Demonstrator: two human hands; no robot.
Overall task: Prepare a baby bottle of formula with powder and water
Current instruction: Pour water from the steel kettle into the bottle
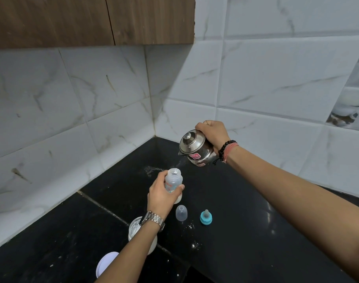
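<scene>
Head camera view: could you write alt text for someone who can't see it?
A right hand tilts a steel kettle, pouring water toward an open baby bottle held by the left hand over a black counter. A clear cap and blue-ringed teat lie nearby.

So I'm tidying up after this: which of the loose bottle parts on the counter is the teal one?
The teat ring, farthest right, with a grey nipple standing up in its teal collar. The cap beside it is a clear dome.
</scene>
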